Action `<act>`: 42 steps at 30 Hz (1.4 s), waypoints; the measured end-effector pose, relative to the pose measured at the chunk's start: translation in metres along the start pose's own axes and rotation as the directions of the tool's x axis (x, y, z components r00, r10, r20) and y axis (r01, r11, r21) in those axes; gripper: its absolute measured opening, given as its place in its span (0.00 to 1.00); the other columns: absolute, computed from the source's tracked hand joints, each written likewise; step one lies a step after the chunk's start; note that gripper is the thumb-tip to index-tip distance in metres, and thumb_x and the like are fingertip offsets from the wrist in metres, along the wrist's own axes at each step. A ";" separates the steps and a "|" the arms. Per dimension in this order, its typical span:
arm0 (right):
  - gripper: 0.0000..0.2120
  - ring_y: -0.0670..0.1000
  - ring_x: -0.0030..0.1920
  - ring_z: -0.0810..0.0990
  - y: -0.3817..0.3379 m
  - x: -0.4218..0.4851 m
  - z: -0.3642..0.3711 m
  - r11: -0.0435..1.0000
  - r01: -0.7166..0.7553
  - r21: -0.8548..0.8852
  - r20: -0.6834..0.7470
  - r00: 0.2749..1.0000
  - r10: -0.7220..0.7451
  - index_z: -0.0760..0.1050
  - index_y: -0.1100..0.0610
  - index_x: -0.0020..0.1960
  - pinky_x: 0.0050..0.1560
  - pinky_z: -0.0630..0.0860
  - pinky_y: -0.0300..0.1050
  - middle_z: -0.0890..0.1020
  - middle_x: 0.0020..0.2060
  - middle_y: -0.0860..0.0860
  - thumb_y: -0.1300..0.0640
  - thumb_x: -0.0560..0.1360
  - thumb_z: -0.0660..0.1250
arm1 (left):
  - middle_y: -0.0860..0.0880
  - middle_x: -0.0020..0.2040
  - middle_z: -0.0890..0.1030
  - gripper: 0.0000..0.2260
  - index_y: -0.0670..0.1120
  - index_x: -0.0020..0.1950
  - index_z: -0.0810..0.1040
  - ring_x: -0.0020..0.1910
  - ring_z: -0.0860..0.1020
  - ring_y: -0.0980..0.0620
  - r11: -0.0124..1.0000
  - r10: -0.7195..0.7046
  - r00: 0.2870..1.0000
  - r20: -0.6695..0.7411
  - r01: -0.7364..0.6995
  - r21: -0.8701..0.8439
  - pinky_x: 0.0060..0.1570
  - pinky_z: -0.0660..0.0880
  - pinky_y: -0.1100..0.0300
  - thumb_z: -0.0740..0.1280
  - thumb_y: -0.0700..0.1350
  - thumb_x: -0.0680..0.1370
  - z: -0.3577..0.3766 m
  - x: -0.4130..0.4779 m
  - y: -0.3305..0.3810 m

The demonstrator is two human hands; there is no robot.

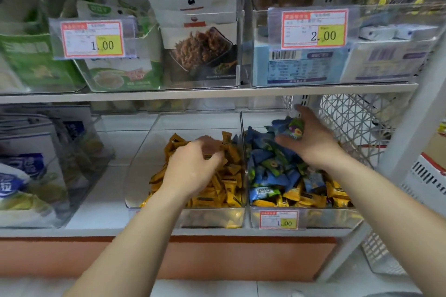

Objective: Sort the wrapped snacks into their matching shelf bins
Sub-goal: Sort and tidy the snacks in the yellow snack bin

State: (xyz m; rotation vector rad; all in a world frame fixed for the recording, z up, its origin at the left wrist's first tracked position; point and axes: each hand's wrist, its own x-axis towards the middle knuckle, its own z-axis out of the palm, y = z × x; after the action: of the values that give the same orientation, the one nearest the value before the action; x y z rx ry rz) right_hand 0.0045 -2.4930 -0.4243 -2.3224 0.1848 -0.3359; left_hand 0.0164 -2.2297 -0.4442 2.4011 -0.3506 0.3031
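Observation:
Two clear bins stand side by side on the lower shelf. The left bin (135,176) is full of yellow wrapped snacks (229,185). The right bin (265,118) holds blue wrapped snacks (272,166) at the back and several yellow ones (311,198) at the front. My left hand (193,166) reaches into the left bin, its fingers curled among the yellow wrappers; the fingertips are blurred. My right hand (311,142) hovers over the back of the right bin and holds a small bunch of blue wrapped snacks (289,128).
A price tag (278,219) hangs on the right bin's front. The upper shelf (217,91) carries bins of green and white snack pouches (200,38) and blue boxes (289,65). Blue-and-white packs (26,164) fill the bin at left. A wire basket (350,125) stands at right.

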 end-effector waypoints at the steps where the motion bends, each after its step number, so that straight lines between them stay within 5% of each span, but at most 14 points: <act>1: 0.47 0.58 0.68 0.72 -0.001 0.008 -0.001 0.985 -0.075 -0.156 0.010 0.997 0.078 0.55 0.53 0.79 0.60 0.72 0.42 0.71 0.71 0.54 0.41 0.69 0.75 | 0.56 0.56 0.83 0.16 0.54 0.63 0.79 0.52 0.78 0.58 0.998 -0.021 0.999 0.039 0.019 0.063 0.45 0.71 0.67 0.67 0.57 0.78 0.000 0.002 -0.009; 3: 0.48 0.62 0.68 0.70 -0.006 0.019 0.001 0.901 -0.074 -0.427 -0.125 0.992 0.023 0.55 0.56 0.77 0.64 0.72 0.56 0.70 0.71 0.58 0.35 0.68 0.72 | 0.53 0.60 0.81 0.20 0.53 0.68 0.76 0.56 0.79 0.53 0.989 -0.046 0.988 0.149 0.024 0.149 0.51 0.76 0.60 0.68 0.57 0.77 0.008 0.005 -0.019; 5: 0.38 0.61 0.68 0.70 -0.023 0.018 0.014 0.877 0.078 -0.475 -0.179 0.967 -0.182 0.62 0.54 0.74 0.65 0.71 0.57 0.72 0.69 0.56 0.36 0.72 0.67 | 0.52 0.63 0.79 0.23 0.55 0.69 0.73 0.58 0.78 0.52 0.983 -0.011 0.974 0.226 -0.031 0.180 0.55 0.77 0.56 0.67 0.59 0.76 0.017 0.011 -0.021; 8: 0.32 0.55 0.71 0.67 -0.038 0.007 0.048 0.886 0.311 -0.344 0.072 0.950 -0.305 0.63 0.48 0.75 0.68 0.67 0.51 0.69 0.72 0.51 0.38 0.74 0.65 | 0.53 0.68 0.75 0.28 0.60 0.70 0.70 0.64 0.74 0.49 0.957 0.110 0.928 0.357 -0.196 0.215 0.61 0.75 0.50 0.66 0.65 0.71 0.031 0.029 -0.017; 12: 0.39 0.53 0.77 0.56 -0.024 0.004 0.076 0.858 0.327 -0.395 0.356 0.916 -0.185 0.53 0.48 0.79 0.73 0.62 0.50 0.56 0.79 0.48 0.39 0.73 0.63 | 0.55 0.76 0.65 0.39 0.62 0.74 0.65 0.74 0.62 0.46 0.807 0.018 0.770 0.638 -0.388 0.445 0.69 0.65 0.42 0.64 0.73 0.65 0.041 0.050 -0.025; 14: 0.39 0.52 0.78 0.54 -0.016 0.006 0.076 0.882 0.321 -0.344 0.359 0.913 -0.193 0.52 0.46 0.79 0.74 0.62 0.50 0.53 0.80 0.45 0.38 0.72 0.61 | 0.55 0.73 0.68 0.39 0.63 0.72 0.66 0.71 0.68 0.46 0.819 -0.030 0.786 0.618 -0.335 0.466 0.64 0.71 0.48 0.61 0.74 0.62 0.035 0.058 -0.038; 17: 0.42 0.50 0.78 0.54 -0.012 0.004 0.075 0.891 0.332 -0.309 0.348 0.912 -0.219 0.51 0.43 0.79 0.74 0.62 0.50 0.53 0.80 0.42 0.33 0.69 0.57 | 0.54 0.62 0.77 0.26 0.61 0.65 0.73 0.61 0.76 0.47 0.854 -0.050 0.866 0.497 -0.221 0.470 0.48 0.72 0.55 0.66 0.70 0.69 0.011 0.072 -0.069; 21: 0.40 0.49 0.78 0.54 -0.009 0.003 0.073 0.894 0.336 -0.298 0.359 0.907 -0.221 0.49 0.41 0.79 0.74 0.62 0.49 0.50 0.79 0.40 0.32 0.71 0.58 | 0.52 0.59 0.79 0.24 0.57 0.65 0.76 0.56 0.77 0.49 0.823 -0.225 0.840 0.494 -0.107 0.557 0.51 0.74 0.54 0.66 0.67 0.74 -0.017 0.082 -0.090; 24: 0.40 0.49 0.78 0.54 -0.007 0.004 0.071 0.899 0.333 -0.285 0.362 0.906 -0.221 0.49 0.40 0.79 0.74 0.62 0.50 0.50 0.79 0.39 0.33 0.72 0.60 | 0.51 0.50 0.80 0.21 0.53 0.55 0.77 0.48 0.78 0.50 0.729 -0.247 0.834 0.493 -0.175 0.662 0.49 0.78 0.53 0.66 0.67 0.73 -0.013 0.093 -0.076; 28: 0.40 0.49 0.78 0.54 -0.008 0.003 0.072 0.907 0.323 -0.270 0.363 0.907 -0.215 0.49 0.39 0.79 0.74 0.62 0.50 0.50 0.79 0.39 0.33 0.72 0.61 | 0.52 0.62 0.78 0.18 0.55 0.61 0.77 0.59 0.76 0.50 0.897 0.030 0.914 0.404 -0.203 0.393 0.59 0.75 0.49 0.67 0.61 0.75 0.012 0.109 -0.054; 32: 0.41 0.49 0.78 0.54 -0.009 0.002 0.075 0.906 0.316 -0.282 0.345 0.915 -0.212 0.50 0.40 0.79 0.74 0.60 0.48 0.52 0.79 0.40 0.32 0.70 0.59 | 0.50 0.73 0.72 0.32 0.57 0.76 0.65 0.70 0.71 0.47 0.951 0.064 0.852 0.519 -0.210 0.226 0.67 0.69 0.47 0.70 0.61 0.74 0.052 0.118 -0.050; 35: 0.44 0.46 0.78 0.54 -0.008 0.003 0.076 0.911 0.311 -0.272 0.332 0.918 -0.215 0.50 0.40 0.79 0.71 0.58 0.42 0.52 0.79 0.40 0.29 0.65 0.53 | 0.48 0.71 0.74 0.36 0.59 0.79 0.60 0.68 0.73 0.45 0.941 0.012 0.806 0.592 -0.210 0.266 0.66 0.70 0.46 0.68 0.66 0.74 0.067 0.119 -0.067; 39: 0.43 0.47 0.78 0.56 -0.007 0.002 0.076 0.909 0.312 -0.277 0.320 0.922 -0.219 0.51 0.40 0.79 0.70 0.58 0.42 0.53 0.79 0.40 0.30 0.66 0.55 | 0.50 0.67 0.76 0.29 0.59 0.74 0.68 0.65 0.74 0.47 0.889 0.055 0.845 0.532 -0.284 0.359 0.57 0.69 0.53 0.67 0.65 0.75 0.046 0.120 -0.090; 42: 0.41 0.48 0.78 0.54 -0.009 0.001 0.076 0.913 0.311 -0.264 0.339 0.916 -0.214 0.51 0.42 0.80 0.75 0.57 0.46 0.53 0.80 0.42 0.33 0.70 0.58 | 0.52 0.64 0.78 0.25 0.61 0.69 0.73 0.61 0.76 0.49 0.820 -0.053 0.881 0.471 -0.231 0.524 0.53 0.73 0.53 0.65 0.68 0.74 0.021 0.122 -0.101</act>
State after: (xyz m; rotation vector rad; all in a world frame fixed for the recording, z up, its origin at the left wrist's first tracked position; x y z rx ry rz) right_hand 0.0281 -2.4353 -0.4686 -2.6855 -0.2537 -0.0780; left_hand 0.1664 -2.1908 -0.4826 3.0555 -0.6775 -0.1783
